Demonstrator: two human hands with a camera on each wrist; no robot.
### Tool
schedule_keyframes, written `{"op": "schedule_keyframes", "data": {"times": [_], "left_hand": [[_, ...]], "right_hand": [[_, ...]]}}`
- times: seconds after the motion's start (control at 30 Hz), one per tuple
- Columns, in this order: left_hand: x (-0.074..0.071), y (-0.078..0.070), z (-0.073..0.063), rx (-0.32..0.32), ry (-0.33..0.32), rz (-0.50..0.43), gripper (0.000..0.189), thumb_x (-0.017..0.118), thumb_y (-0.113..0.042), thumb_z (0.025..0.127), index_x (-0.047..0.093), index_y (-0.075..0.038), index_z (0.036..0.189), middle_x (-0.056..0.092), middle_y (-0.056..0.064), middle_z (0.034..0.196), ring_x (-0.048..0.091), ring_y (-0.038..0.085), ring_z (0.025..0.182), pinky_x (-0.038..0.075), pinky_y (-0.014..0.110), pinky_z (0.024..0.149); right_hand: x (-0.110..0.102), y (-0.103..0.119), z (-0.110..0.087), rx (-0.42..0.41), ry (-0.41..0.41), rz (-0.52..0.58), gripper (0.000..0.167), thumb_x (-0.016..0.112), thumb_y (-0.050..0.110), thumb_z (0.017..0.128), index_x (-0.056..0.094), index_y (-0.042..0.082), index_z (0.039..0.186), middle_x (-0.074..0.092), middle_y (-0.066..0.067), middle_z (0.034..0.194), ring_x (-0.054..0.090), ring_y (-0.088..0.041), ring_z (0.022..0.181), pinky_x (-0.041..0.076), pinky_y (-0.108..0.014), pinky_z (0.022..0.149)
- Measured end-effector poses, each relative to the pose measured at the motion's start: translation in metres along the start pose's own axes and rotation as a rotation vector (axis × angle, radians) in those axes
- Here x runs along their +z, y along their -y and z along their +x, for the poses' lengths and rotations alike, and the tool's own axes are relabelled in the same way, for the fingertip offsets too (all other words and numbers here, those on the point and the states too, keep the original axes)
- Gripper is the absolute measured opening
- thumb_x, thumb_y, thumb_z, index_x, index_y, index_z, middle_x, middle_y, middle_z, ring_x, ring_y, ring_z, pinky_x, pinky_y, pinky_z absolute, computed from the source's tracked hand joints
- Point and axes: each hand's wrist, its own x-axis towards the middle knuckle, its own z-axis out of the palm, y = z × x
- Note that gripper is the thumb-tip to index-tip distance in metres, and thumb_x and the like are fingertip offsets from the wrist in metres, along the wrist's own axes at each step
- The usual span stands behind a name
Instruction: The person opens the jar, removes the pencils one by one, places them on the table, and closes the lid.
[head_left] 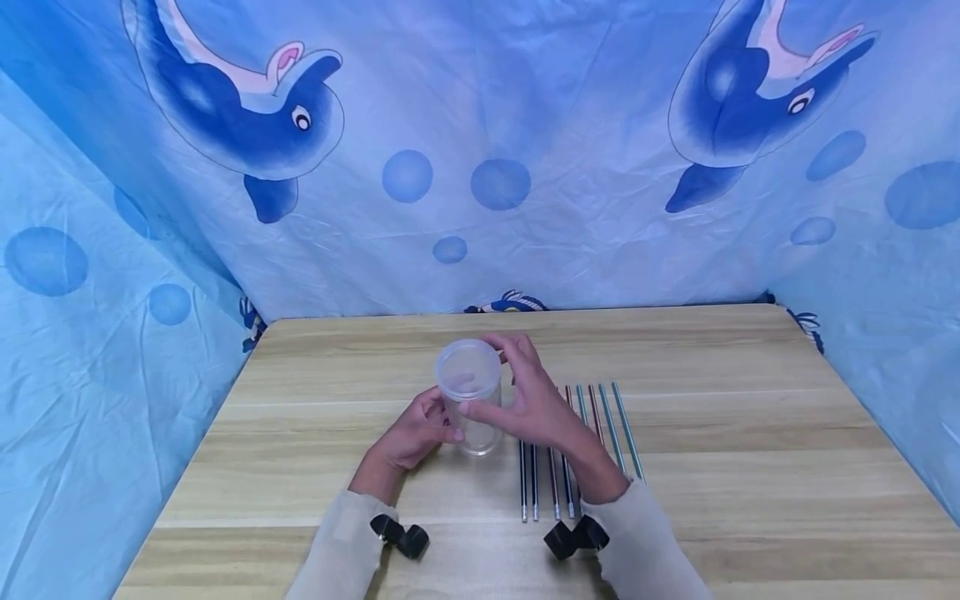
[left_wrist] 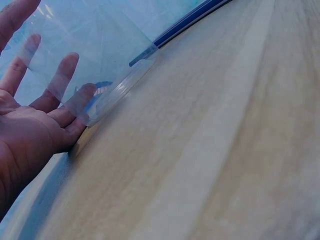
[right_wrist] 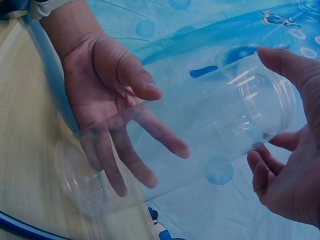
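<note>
A tall clear plastic jar (head_left: 482,439) with a round translucent lid (head_left: 467,367) is between my two hands near the middle of the wooden table. My left hand (head_left: 411,431) holds the jar's body low down, thumb in front and fingers spread round the far side, visible through the plastic in the right wrist view. At the top, my right hand (head_left: 529,398) grips the lid end between thumb and fingers. In the right wrist view the jar (right_wrist: 200,135) looks see-through, with nothing visible inside. Whether its base (right_wrist: 82,175) touches the table I cannot tell.
Several pencils (head_left: 535,483), dark, reddish and teal, lie side by side right of the jar, partly under my right forearm. The wooden table (head_left: 750,400) ends at a blue sea-patterned cloth (head_left: 585,250) behind and at both sides.
</note>
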Motion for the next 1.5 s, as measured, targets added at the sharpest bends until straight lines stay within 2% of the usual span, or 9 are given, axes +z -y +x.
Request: {"op": "schedule_keyframes", "data": {"times": [0.17, 0.37, 0.6, 0.7, 0.87, 1.0, 1.1, 1.23, 1.5], "left_hand": [[0.0, 0.001, 0.0, -0.005, -0.004, -0.002, 0.081, 0.082, -0.003, 0.072, 0.048, -0.009, 0.146, 0.045, 0.01, 0.152, 0.037, 0.024, 0.142, 0.028, 0.039, 0.117], [0.001, 0.001, 0.0, -0.019, -0.022, 0.002, 0.082, 0.081, 0.0, 0.071, 0.048, -0.008, 0.146, 0.043, 0.01, 0.153, 0.035, 0.025, 0.143, 0.024, 0.044, 0.119], [0.002, -0.001, 0.0, -0.02, -0.034, -0.003, 0.083, 0.082, 0.001, 0.072, 0.047, -0.007, 0.146, 0.043, 0.01, 0.152, 0.037, 0.024, 0.142, 0.028, 0.038, 0.117], [0.002, -0.002, 0.001, -0.011, -0.029, -0.007, 0.083, 0.084, 0.0, 0.072, 0.047, -0.007, 0.146, 0.043, 0.01, 0.152, 0.038, 0.024, 0.141, 0.031, 0.035, 0.115], [0.003, -0.002, 0.001, -0.005, -0.021, -0.003, 0.084, 0.085, -0.003, 0.072, 0.047, -0.009, 0.147, 0.043, 0.01, 0.153, 0.036, 0.025, 0.143, 0.026, 0.04, 0.118], [0.004, -0.003, 0.001, -0.011, -0.021, -0.001, 0.086, 0.085, -0.005, 0.072, 0.046, -0.009, 0.148, 0.043, 0.01, 0.154, 0.034, 0.026, 0.144, 0.02, 0.047, 0.12], [0.003, -0.003, 0.001, -0.013, -0.022, -0.001, 0.086, 0.086, -0.005, 0.071, 0.046, -0.009, 0.147, 0.042, 0.01, 0.154, 0.034, 0.025, 0.144, 0.021, 0.046, 0.119], [0.003, -0.002, 0.002, -0.01, -0.016, -0.003, 0.085, 0.086, -0.006, 0.071, 0.047, -0.008, 0.147, 0.041, 0.01, 0.155, 0.034, 0.025, 0.144, 0.024, 0.044, 0.118], [0.003, -0.002, 0.002, -0.011, -0.02, -0.002, 0.085, 0.086, -0.005, 0.071, 0.048, -0.009, 0.146, 0.042, 0.009, 0.154, 0.035, 0.025, 0.143, 0.023, 0.045, 0.118]], "right_hand": [[0.008, 0.0, 0.0, -0.001, -0.074, -0.012, 0.088, 0.089, 0.037, 0.07, 0.041, 0.011, 0.139, 0.043, -0.004, 0.13, 0.043, -0.021, 0.114, 0.04, -0.044, 0.092], [0.01, -0.001, 0.001, -0.003, -0.136, -0.002, 0.079, 0.089, 0.033, 0.071, 0.047, 0.01, 0.133, 0.046, -0.005, 0.126, 0.045, -0.021, 0.112, 0.041, -0.046, 0.086], [0.006, 0.0, 0.002, -0.026, -0.078, -0.011, 0.076, 0.086, 0.036, 0.074, 0.049, 0.014, 0.137, 0.047, -0.004, 0.126, 0.046, -0.019, 0.112, 0.042, -0.039, 0.082], [0.001, 0.0, 0.002, -0.026, -0.035, 0.0, 0.076, 0.084, 0.033, 0.077, 0.049, 0.015, 0.142, 0.045, -0.006, 0.129, 0.047, -0.02, 0.111, 0.044, -0.041, 0.082], [-0.005, -0.002, 0.001, -0.059, 0.024, 0.047, 0.089, 0.081, 0.031, 0.08, 0.033, 0.015, 0.154, 0.04, -0.01, 0.136, 0.044, -0.023, 0.115, 0.043, -0.044, 0.084], [0.0, -0.002, 0.002, -0.065, -0.003, 0.058, 0.095, 0.086, 0.031, 0.075, 0.029, 0.01, 0.148, 0.04, -0.008, 0.135, 0.04, -0.022, 0.118, 0.041, -0.044, 0.084], [0.003, -0.002, 0.003, -0.043, -0.051, 0.037, 0.088, 0.089, 0.03, 0.072, 0.036, 0.006, 0.139, 0.042, -0.005, 0.132, 0.042, -0.02, 0.116, 0.042, -0.044, 0.083], [0.0, -0.002, 0.004, -0.046, -0.085, 0.012, 0.08, 0.089, 0.03, 0.072, 0.046, 0.009, 0.137, 0.049, -0.003, 0.127, 0.046, -0.018, 0.113, 0.045, -0.046, 0.082], [-0.005, -0.004, 0.005, -0.091, -0.056, 0.009, 0.074, 0.085, 0.029, 0.076, 0.052, 0.015, 0.141, 0.052, -0.003, 0.131, 0.047, -0.019, 0.116, 0.046, -0.045, 0.083]]}}
